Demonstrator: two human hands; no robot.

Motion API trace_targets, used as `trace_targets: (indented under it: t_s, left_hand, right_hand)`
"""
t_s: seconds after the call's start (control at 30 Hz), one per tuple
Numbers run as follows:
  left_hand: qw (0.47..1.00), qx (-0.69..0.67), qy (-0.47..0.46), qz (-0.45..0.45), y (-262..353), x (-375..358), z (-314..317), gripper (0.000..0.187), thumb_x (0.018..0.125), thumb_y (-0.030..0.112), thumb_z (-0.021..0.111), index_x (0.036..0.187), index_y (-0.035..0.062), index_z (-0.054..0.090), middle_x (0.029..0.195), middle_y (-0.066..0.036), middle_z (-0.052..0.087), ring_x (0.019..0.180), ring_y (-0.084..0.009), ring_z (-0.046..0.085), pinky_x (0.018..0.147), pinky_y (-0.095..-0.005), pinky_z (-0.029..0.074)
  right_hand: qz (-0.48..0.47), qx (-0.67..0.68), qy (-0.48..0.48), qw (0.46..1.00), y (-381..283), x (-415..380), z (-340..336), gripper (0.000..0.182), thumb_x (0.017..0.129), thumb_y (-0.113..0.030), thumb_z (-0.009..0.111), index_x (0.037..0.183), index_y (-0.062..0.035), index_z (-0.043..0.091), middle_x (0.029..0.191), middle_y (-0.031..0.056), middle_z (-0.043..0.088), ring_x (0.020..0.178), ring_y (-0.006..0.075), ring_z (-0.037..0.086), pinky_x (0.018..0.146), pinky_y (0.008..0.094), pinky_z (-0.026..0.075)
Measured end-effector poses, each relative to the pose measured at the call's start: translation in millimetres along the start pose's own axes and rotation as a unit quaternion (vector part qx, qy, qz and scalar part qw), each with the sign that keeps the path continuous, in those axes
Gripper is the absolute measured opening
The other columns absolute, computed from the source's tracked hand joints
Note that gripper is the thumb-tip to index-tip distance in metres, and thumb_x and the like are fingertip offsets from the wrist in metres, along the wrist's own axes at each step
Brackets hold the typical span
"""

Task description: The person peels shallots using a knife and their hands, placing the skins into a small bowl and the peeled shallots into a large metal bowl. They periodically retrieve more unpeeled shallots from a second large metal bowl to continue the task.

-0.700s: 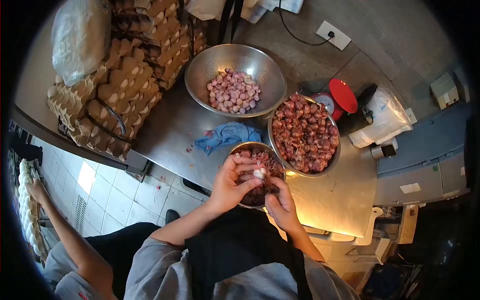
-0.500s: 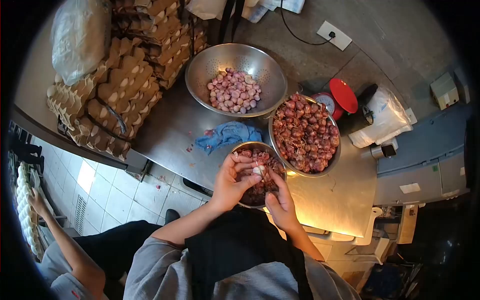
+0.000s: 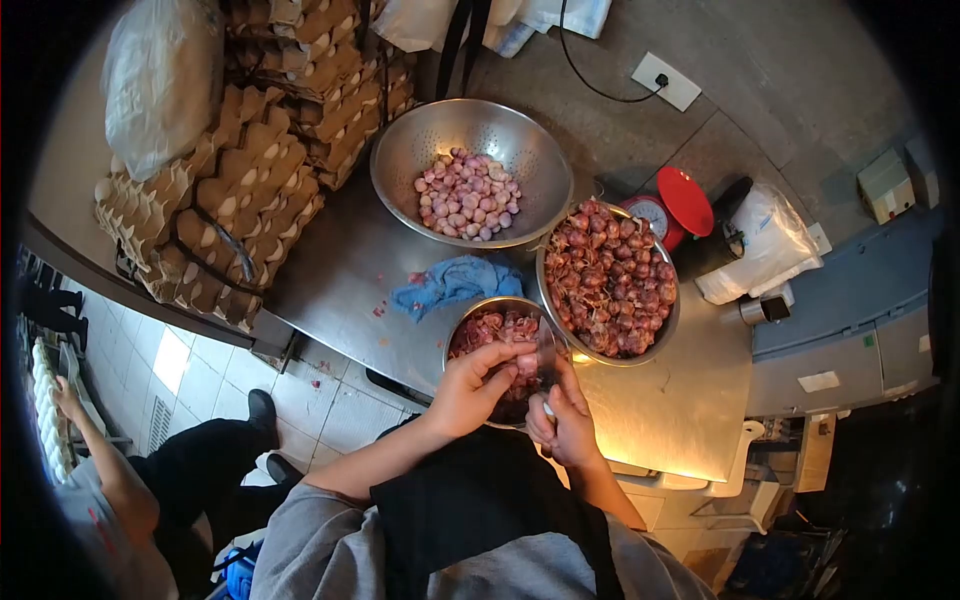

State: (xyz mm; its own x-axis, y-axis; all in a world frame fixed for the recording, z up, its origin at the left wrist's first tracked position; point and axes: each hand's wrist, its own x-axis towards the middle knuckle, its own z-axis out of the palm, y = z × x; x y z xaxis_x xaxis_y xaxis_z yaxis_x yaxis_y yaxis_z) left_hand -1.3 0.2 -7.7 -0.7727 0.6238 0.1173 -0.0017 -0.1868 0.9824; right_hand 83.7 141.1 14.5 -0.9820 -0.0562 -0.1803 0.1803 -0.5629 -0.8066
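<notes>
**Pale pink bulb (image 3: 524, 364) and narrow grey knife (image 3: 546, 348) held above a small, round steel bowl (image 3: 447, 345)**

The left hand (image 3: 478, 388) is nearly closed, thumb and bent fingers pinching the bulb; the right hand (image 3: 568, 415) is folded round the knife's handle, its blade upright just beside the bulb, though whether they touch I cannot tell. The left-side grip seems to leave room for the blade. Both hands are over the bowl, at the middle of the near edge of the stainless-steel table (image 3: 670, 400), probably so that scraps drop among the papery red-purple skins (image 3: 488, 328) inside.

A wide steel bowl (image 3: 674, 322) of unpeeled dark-red bulbs (image 3: 610, 280) stands just beyond, toward the right edge, seemingly within easy reach. Near the far edge, a perforated steel colander (image 3: 398, 180) holds smooth, pale bulbs (image 3: 468, 197), likely to stay apart from the unpeeled ones. A crumpled blue cloth (image 3: 450, 286) lies between colander and small bowl, perhaps handy for wiping.
</notes>
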Motion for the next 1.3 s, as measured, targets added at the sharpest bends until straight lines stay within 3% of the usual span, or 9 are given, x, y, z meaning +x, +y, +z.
trace_targets:
  t_s: [0.1,0.2,0.3,0.4,0.43,0.57,0.67,0.87,1.3]
  left_hand:
    - [0.984,-0.166,0.018,-0.056,-0.1,-0.6,5.3,0.025,0.082,-0.004,0.052,0.107,0.0005,0.053,0.106,-0.005,0.054,0.1,-0.0104,0.05,0.087,-0.0236,0.04]
    - [0.994,-0.096,0.054,0.015,-3.2,1.6,8.6,0.022,0.083,0.0,0.054,0.105,0.0015,0.054,0.103,-0.004,0.055,0.1,-0.0102,0.049,0.086,-0.0237,0.04]
    - [0.991,-0.121,0.029,-0.054,-18.8,3.7,3.5,0.021,0.083,0.004,0.056,0.104,0.002,0.054,0.103,-0.004,0.054,0.1,-0.0102,0.049,0.086,-0.0244,0.04]
    - [0.997,-0.059,0.047,-0.029,-21.4,8.0,-3.0,0.021,0.084,0.007,0.054,0.105,0.0018,0.054,0.103,-0.004,0.053,0.098,-0.0104,0.05,0.087,-0.0247,0.039]
    - [0.994,0.089,0.036,0.046,-17.1,10.6,-9.0,0.023,0.086,0.008,0.052,0.109,0.0018,0.053,0.103,-0.003,0.052,0.096,-0.0101,0.051,0.086,-0.0243,0.04]
    - [0.955,-0.266,-0.032,-0.127,-6.3,8.2,-9.6,0.029,0.087,0.009,0.051,0.116,0.0062,0.049,0.102,-0.002,0.051,0.093,-0.0106,0.051,0.083,-0.0264,0.042]
    - [0.913,-0.365,-0.012,-0.183,0.5,8.7,-6.4,0.027,0.087,0.01,0.051,0.114,0.0073,0.049,0.099,-0.002,0.052,0.089,-0.0105,0.053,0.078,-0.0266,0.045]
    - [0.904,-0.381,-0.031,-0.192,-7.5,6.7,-6.8,0.014,0.087,0.012,0.052,0.099,0.006,0.049,0.089,-0.005,0.057,0.079,-0.0122,0.056,0.074,-0.0262,0.047]
    - [0.882,-0.407,-0.013,-0.237,-12.8,3.8,-8.1,0.017,0.086,0.014,0.053,0.101,0.0054,0.053,0.087,-0.003,0.058,0.076,-0.0121,0.057,0.071,-0.024,0.048]
  right_hand:
    - [-0.012,-0.07,0.023,0.997,7.0,2.7,-5.3,0.047,0.092,-0.03,0.039,0.133,-0.0173,0.022,0.052,-0.0001,0.033,0.04,0.006,0.03,0.036,0.0173,0.024]
    - [-0.013,-0.091,0.034,0.995,10.2,2.0,-4.9,0.046,0.092,-0.032,0.037,0.133,-0.019,0.022,0.051,0.0009,0.034,0.037,0.0074,0.028,0.034,0.0189,0.024]
    - [0.027,-0.074,0.02,0.997,9.6,-0.5,-5.5,0.048,0.092,-0.031,0.037,0.135,-0.0164,0.021,0.052,-0.0001,0.034,0.04,0.0069,0.029,0.036,0.0186,0.025]
    - [0.049,-0.142,0.023,0.988,5.0,-2.7,-11.6,0.05,0.092,-0.029,0.038,0.136,-0.013,0.021,0.052,-0.0014,0.033,0.042,0.0065,0.029,0.039,0.0183,0.025]
    - [0.044,-0.163,0.028,0.985,2.0,-2.6,-12.9,0.05,0.092,-0.029,0.038,0.136,-0.0117,0.021,0.052,-0.0017,0.032,0.043,0.0064,0.029,0.039,0.0181,0.025]
    - [0.003,-0.198,0.009,0.98,-3.6,-3.4,-21.5,0.052,0.091,-0.028,0.041,0.136,-0.0068,0.022,0.053,-0.0029,0.032,0.044,0.0056,0.03,0.041,0.0176,0.025]
    - [-0.001,-0.232,-0.017,0.972,-6.2,-4.1,-19.8,0.052,0.091,-0.025,0.042,0.136,-0.007,0.023,0.057,-0.0049,0.033,0.047,0.0044,0.03,0.043,0.017,0.025]
    - [-0.026,-0.249,-0.028,0.968,-0.2,-3.4,-21.8,0.048,0.092,-0.021,0.042,0.135,-0.0085,0.026,0.066,-0.0057,0.039,0.053,0.0034,0.032,0.047,0.0161,0.026]
    - [-0.037,-0.323,0.034,0.945,3.7,-5.8,-28.3,0.043,0.092,-0.025,0.043,0.128,-0.0011,0.037,0.079,-0.0027,0.046,0.062,0.0049,0.038,0.056,0.0172,0.032]
